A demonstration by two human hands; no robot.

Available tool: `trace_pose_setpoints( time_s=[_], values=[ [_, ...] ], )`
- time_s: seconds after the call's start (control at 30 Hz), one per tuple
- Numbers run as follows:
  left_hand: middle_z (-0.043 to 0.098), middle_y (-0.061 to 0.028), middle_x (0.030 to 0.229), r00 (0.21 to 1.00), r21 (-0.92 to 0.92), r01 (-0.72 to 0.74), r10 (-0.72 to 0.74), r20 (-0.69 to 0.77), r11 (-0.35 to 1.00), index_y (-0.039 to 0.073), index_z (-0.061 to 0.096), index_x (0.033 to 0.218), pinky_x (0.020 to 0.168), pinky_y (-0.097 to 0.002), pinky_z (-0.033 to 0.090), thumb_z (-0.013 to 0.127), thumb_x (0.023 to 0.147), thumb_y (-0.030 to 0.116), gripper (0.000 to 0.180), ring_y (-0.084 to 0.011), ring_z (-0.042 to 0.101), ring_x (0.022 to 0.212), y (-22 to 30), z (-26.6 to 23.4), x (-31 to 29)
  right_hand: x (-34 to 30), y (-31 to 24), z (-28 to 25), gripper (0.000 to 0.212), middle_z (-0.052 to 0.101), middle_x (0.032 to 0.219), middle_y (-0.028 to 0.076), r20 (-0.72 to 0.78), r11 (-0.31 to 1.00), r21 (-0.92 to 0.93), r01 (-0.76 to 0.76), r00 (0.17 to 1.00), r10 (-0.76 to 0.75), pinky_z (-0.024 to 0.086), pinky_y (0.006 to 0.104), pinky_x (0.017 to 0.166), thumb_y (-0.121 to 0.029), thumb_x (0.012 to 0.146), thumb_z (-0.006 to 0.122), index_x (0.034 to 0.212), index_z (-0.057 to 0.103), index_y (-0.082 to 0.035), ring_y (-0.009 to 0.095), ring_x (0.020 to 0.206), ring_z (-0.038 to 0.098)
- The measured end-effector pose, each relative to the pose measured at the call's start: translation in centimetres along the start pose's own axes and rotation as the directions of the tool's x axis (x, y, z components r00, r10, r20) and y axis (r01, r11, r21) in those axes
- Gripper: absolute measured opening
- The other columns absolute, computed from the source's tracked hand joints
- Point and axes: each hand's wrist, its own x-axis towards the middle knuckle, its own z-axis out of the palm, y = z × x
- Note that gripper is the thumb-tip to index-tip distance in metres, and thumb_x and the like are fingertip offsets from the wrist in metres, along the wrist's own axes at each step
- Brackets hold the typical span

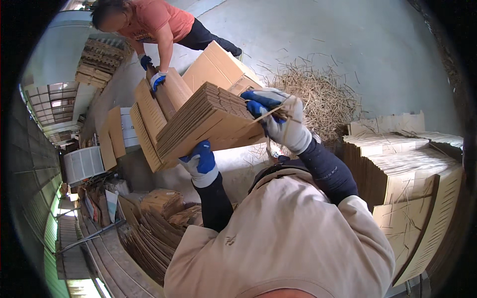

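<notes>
A thick tilted stack of brown cardboard sheets (213,124) rests in front of me, its layered cut edges facing up. My left hand (201,160), in a white and blue work glove, grips the stack's lower near edge. At the stack's right end my right hand (278,116), gloved the same way, is closed around thin cardboard strips (268,113). Part of those strips is hidden by the fingers. Beside this stack, farther left, lie more cardboard stacks (149,114).
Across from me a person (161,22) in blue and white gloves leans over the cardboard. A pile of loose strips (323,97) covers the floor behind my right hand. Slotted cardboard stacks (412,169) stand at right; flattened cardboard (149,233) and a metal rail (89,238) lie at lower left.
</notes>
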Motion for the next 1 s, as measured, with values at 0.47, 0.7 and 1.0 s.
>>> trace_pose_setpoints(
  time_s=[0.47,0.7,1.0],
  values=[
    [0.062,-0.0103,0.124,0.994,-0.082,0.11,-0.11,0.001,0.991,0.012,0.057,0.127,0.096,-0.0512,0.052,0.065,0.079,-0.003,0.05,-0.0301,0.062,0.11,1.5,-1.7,0.1,-0.4,2.0,-3.8,0.084,0.057,0.133,0.017,0.236,0.892,0.421,-0.168,0.969,0.071,0.039,0.0383,0.11,-0.044,0.084,0.074,0.143,0.041,0.004,0.022,0.124,0.055],
    [0.064,-0.0116,0.12,0.981,-0.27,0.16,-0.122,0.154,0.949,0.008,0.055,0.128,0.092,-0.0483,0.054,0.073,0.078,0.0,0.054,-0.0273,0.064,0.104,1.5,-3.3,-0.9,-1.1,1.1,-1.4,0.11,0.051,0.143,0.016,0.47,0.949,0.252,-0.191,0.881,0.052,0.041,0.0359,0.108,-0.027,0.065,0.093,0.151,0.03,0.002,0.021,0.128,0.052],
    [0.064,-0.0095,0.116,0.925,0.063,0.174,-0.185,0.333,0.983,-0.003,0.05,0.13,0.093,-0.0326,0.052,0.095,0.06,0.014,0.085,-0.017,0.062,0.107,3.8,5.9,4.8,-5.4,3.6,-1.4,0.068,0.059,0.125,0.014,0.181,0.856,0.324,-0.403,0.915,0.362,0.052,0.038,0.097,-0.011,0.078,0.081,0.133,0.045,0.005,0.023,0.11,0.061]
  ],
)
